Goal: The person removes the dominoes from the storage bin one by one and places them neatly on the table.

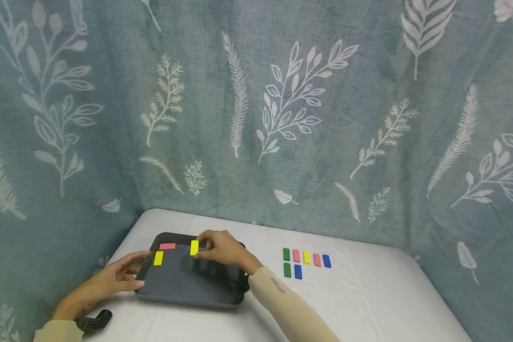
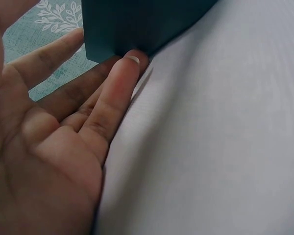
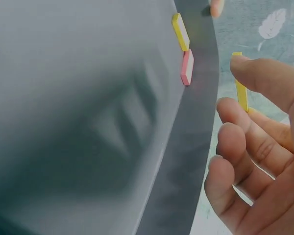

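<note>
My right hand (image 1: 223,247) pinches a yellow block (image 1: 194,248) between thumb and fingers above the back of a dark grey tray (image 1: 188,285). The right wrist view shows the same yellow block (image 3: 241,93) held thumb against finger, apart from the tray. Inside the tray, at its far left, lie a pink block (image 1: 167,246) and another yellow block (image 1: 158,258). At the tray's left side is my left hand (image 1: 115,278), its fingers extended. In the left wrist view the fingertips of the left hand (image 2: 63,122) touch the tray's outer wall (image 2: 132,29).
To the right of the tray, on the white-covered table (image 1: 346,304), several blocks lie in two rows, among them a green block (image 1: 287,254) and a blue block (image 1: 327,261). A leaf-patterned curtain (image 1: 256,190) hangs behind the table and at both sides.
</note>
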The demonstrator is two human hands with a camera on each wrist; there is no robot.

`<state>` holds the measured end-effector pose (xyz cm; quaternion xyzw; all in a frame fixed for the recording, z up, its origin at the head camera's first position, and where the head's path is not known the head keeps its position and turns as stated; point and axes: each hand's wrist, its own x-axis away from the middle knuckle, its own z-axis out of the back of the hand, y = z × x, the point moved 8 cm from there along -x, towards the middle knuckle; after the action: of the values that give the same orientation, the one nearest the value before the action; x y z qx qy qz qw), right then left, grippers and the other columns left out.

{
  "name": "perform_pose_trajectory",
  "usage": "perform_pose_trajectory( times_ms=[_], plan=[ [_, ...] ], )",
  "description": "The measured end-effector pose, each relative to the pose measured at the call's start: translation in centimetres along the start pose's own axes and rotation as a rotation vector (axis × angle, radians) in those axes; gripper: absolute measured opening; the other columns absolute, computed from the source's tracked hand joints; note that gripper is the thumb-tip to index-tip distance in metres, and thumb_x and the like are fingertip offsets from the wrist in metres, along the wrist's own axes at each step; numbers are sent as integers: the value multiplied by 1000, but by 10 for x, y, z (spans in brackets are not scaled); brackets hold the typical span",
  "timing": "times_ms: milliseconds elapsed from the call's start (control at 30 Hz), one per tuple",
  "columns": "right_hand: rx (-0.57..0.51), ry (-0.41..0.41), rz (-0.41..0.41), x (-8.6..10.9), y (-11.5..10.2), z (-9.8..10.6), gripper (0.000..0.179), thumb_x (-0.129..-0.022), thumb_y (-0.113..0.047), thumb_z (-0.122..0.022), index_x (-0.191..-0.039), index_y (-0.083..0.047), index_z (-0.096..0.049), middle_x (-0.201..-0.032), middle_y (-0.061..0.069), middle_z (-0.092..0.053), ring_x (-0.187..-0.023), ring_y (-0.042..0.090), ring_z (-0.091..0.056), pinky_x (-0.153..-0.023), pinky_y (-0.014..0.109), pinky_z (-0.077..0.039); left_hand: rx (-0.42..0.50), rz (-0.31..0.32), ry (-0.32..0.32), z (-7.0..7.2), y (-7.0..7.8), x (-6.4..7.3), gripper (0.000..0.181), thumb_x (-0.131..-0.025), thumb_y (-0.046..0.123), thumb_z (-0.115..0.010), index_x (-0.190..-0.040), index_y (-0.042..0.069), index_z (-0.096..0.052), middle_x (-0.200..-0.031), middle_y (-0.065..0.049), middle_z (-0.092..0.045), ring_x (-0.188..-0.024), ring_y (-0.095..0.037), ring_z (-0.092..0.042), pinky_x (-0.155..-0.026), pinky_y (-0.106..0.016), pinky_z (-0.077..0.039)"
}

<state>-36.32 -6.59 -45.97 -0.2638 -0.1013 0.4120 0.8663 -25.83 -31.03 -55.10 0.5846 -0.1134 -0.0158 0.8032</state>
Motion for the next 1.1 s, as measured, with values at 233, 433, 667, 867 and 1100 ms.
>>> perform_pose_trajectory(
  times_ms=[233, 433, 667, 867, 1100],
  plan=[
    [7, 25, -2, 21, 13, 10, 50, -94, -38, -77, -134, -12, -64, -80, -12, -63, -63, 5, -57, -64, 22, -49, 20, -12, -15, -1, 1, 0, 83, -94, 26, -77, -161, 15, -30, -153, -20, -39, -129, -35, -46, -94, -45, -48],
    [-5, 70, -4, 37, 28, 22, 50, -93, -39, -78, -133, -13, -64, -80, -12, -63, -63, 5, -57, -61, 23, -48, 33, -10, -16, -2, 0, 0, 83, -95, 26, -76, -162, 14, -29, -152, -18, -41, -127, -34, -47, -92, -44, -48],
    [-38, 122, -4, 55, 37, 39, 48, -92, -35, -80, -132, -13, -65, -77, -11, -65, -64, 6, -58, -61, 24, -49, 29, -1, -30, -3, 2, 1, 82, -96, 27, -75, -162, 15, -28, -154, -17, -38, -130, -34, -43, -94, -44, -47],
    [-42, 152, 15, 71, 39, 52, 45, -93, -31, -79, -131, -13, -65, -77, -11, -67, -63, 9, -59, -61, 25, -48, 30, -38, -40, -4, 7, 4, 80, -97, 24, -73, -162, 12, -28, -155, -20, -36, -129, -33, -43, -95, -44, -46],
    [-32, 195, -10, 87, 50, 65, 42, -92, -28, -80, -130, -15, -66, -78, -11, -67, -61, 13, -58, -59, 25, -47, 28, -44, -49, -3, 6, 3, 79, -98, 23, -72, -162, 13, -28, -155, -21, -35, -131, -34, -42, -97, -45, -45]
  ],
)
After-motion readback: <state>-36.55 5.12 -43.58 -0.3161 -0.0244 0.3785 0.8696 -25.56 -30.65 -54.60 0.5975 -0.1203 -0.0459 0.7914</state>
